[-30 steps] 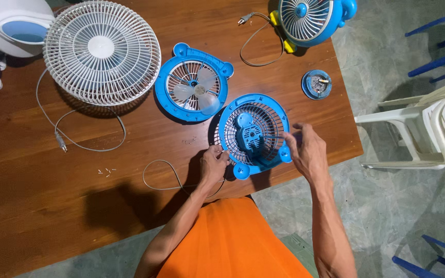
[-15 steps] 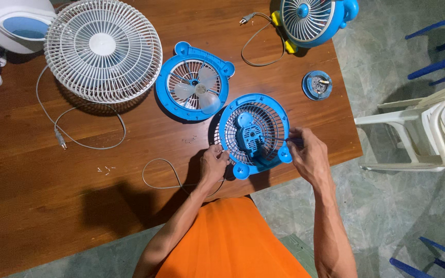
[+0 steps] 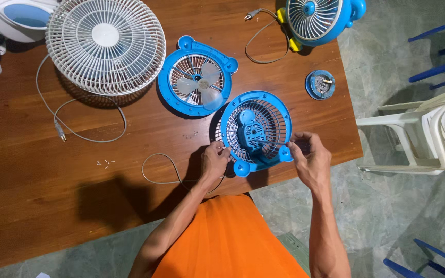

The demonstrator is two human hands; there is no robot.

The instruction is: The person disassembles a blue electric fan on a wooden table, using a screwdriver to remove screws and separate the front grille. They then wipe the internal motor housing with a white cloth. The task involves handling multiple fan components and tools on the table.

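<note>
You are holding the blue fan housing (image 3: pixel 256 131) between both hands at the near edge of the desk (image 3: pixel 130 170), toward its right corner. It lies flat with its grey grille and the blue motor block in the middle facing up. Your left hand (image 3: pixel 215 162) has its fingers curled onto the housing's left rim, pinching at the grille edge. Your right hand (image 3: pixel 310 159) grips the right rim beside a small round ear, fingers bent around it.

A thin grey cable (image 3: pixel 163 172) loops on the wood just left of your left hand. Just beyond the housing lies a second blue fan frame (image 3: pixel 197 76) with pale blades showing through its ring, close to it but apart. To the right, near the desk's right edge, sits a small round blue part (image 3: pixel 320 84). At the far right corner stands a blue fan (image 3: pixel 318 18) with a grey grille, its plug cord trailing left. A large white fan (image 3: pixel 105 44) lies near the far left, with its cord curling toward you. A few small pale bits, too small to tell, lie scattered on the wood.
</note>
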